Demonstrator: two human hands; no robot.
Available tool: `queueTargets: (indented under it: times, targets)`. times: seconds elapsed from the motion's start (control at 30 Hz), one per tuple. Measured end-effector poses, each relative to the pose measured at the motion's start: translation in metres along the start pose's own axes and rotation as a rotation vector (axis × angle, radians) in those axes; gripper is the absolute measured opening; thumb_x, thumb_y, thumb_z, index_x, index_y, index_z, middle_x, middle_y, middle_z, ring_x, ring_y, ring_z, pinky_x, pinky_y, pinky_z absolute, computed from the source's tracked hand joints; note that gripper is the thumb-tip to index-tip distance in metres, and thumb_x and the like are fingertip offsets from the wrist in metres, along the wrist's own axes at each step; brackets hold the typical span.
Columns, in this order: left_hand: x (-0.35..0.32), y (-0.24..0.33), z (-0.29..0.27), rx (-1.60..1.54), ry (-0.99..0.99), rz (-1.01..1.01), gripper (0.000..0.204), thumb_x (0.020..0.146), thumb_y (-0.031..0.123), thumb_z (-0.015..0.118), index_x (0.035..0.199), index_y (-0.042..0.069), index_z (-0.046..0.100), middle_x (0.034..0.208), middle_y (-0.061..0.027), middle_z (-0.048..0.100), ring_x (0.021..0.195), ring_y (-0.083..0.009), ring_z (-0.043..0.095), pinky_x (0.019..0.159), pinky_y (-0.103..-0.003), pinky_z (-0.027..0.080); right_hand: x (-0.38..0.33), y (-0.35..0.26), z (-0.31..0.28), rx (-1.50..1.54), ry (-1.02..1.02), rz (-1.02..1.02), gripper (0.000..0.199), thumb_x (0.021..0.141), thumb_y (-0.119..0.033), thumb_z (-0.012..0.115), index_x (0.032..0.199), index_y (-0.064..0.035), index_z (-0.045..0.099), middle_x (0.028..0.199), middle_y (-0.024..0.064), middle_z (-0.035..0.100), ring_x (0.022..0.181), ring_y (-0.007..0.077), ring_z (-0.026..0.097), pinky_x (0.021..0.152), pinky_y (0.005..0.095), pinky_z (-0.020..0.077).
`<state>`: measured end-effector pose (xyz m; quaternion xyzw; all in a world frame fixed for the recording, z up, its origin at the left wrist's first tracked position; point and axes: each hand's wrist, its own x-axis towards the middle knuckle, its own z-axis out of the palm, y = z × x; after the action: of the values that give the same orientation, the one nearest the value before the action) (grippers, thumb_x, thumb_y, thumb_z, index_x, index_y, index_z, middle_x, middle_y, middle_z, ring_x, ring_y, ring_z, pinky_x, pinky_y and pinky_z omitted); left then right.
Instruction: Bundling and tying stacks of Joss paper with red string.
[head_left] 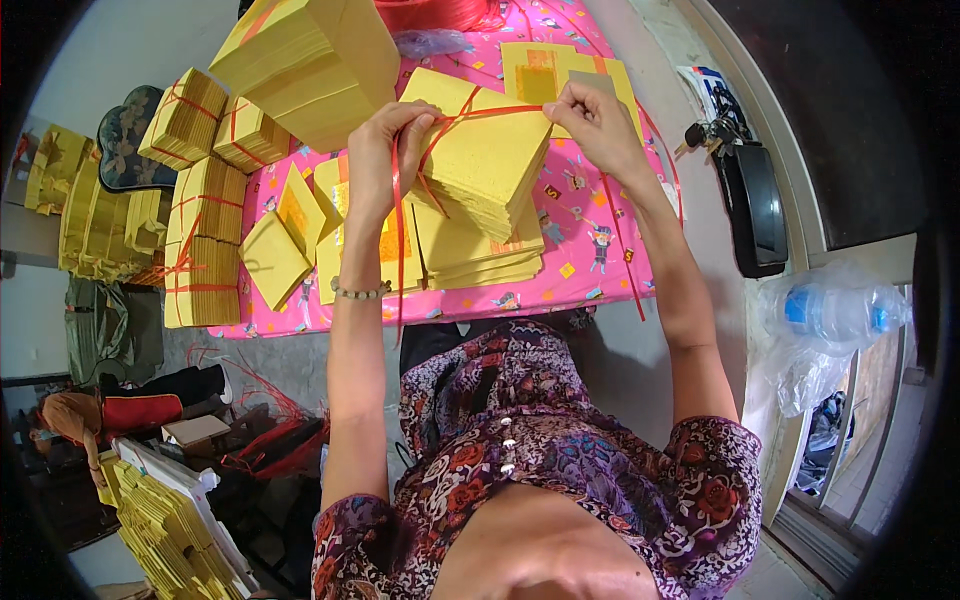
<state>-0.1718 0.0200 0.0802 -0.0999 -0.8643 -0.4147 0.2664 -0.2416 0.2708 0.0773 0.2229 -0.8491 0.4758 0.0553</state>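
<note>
A thick stack of yellow paper sheets [485,165] sits on the pink table in front of me, tilted toward its near right corner. Red plastic ribbon [505,109] runs taut across its top and crosses another strand near the left side. At the stack's left edge, my left hand [380,155] is closed in a pinch on the ribbon. Beyond the right corner, my right hand [597,122] pinches the other end, and loose tails hang below both hands. Under the tied stack lie more yellow sheets [480,270].
Bundles tied with red ribbon [205,200] line the left, near a tall yellow stack [310,70]. Loose packets [275,260] lie on the pink patterned tablecloth [590,270]. A wrapped pack of water bottles [835,312] is at right. Another person [140,410] bends over yellow stacks at lower left.
</note>
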Motion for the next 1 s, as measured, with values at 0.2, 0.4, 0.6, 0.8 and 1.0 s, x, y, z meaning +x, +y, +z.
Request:
queueTargets:
  times: [0.2, 0.4, 0.6, 0.8, 1.0]
  targets:
    - [-0.002, 0.001, 0.003, 0.001, 0.047, -0.032, 0.01, 0.083, 0.004, 0.061, 0.087, -0.002, 0.067, 0.085, -0.0133, 0.067, 0.073, -0.0216, 0.064, 0.07, -0.029, 0.049, -0.024, -0.022, -0.004, 0.024, 0.002, 0.027, 0.026, 0.082, -0.022, 0.063, 0.069, -0.0024, 0.052, 0.052, -0.0011, 0.042, 0.049, 0.0073, 0.039, 0.047, 0.0275, 0.031]
    - [-0.005, -0.004, 0.002, 0.006, 0.06, -0.015, 0.01, 0.083, 0.005, 0.06, 0.087, -0.002, 0.066, 0.083, -0.0132, 0.066, 0.072, -0.0213, 0.064, 0.069, -0.029, 0.048, -0.075, -0.019, 0.013, 0.444, -0.077, 0.178, 0.024, 0.088, -0.023, 0.059, 0.073, -0.0061, 0.054, 0.055, -0.007, 0.043, 0.048, 0.002, 0.037, 0.045, 0.0207, 0.028]
    - [-0.005, 0.0, 0.001, 0.014, 0.039, -0.022, 0.011, 0.084, 0.006, 0.059, 0.086, -0.002, 0.066, 0.084, -0.0131, 0.066, 0.074, -0.0216, 0.064, 0.071, -0.029, 0.048, -0.105, 0.029, 0.034, 0.971, -0.242, 0.62, 0.016, 0.09, -0.024, 0.058, 0.079, -0.0131, 0.053, 0.066, -0.0069, 0.047, 0.051, 0.0011, 0.039, 0.046, 0.0176, 0.0284]
    - [0.0, 0.0, -0.002, 0.04, 0.005, -0.033, 0.013, 0.085, 0.009, 0.06, 0.09, -0.001, 0.067, 0.083, -0.0127, 0.066, 0.073, -0.0184, 0.063, 0.07, -0.028, 0.047, -0.107, 0.059, 0.051, 1.048, -0.257, 0.799, 0.014, 0.09, -0.022, 0.058, 0.081, -0.0136, 0.052, 0.063, -0.0077, 0.042, 0.05, -0.0002, 0.036, 0.038, 0.0151, 0.0194]
    - [0.017, -0.008, -0.023, -0.38, -0.048, -0.365, 0.02, 0.09, 0.016, 0.059, 0.097, -0.001, 0.068, 0.088, -0.0054, 0.067, 0.079, -0.0124, 0.062, 0.073, -0.022, 0.048, -0.09, 0.063, 0.06, 0.794, -0.226, 0.746, 0.02, 0.088, -0.027, 0.062, 0.078, -0.0136, 0.051, 0.068, -0.0067, 0.05, 0.052, 0.0011, 0.043, 0.038, 0.0154, 0.0204]
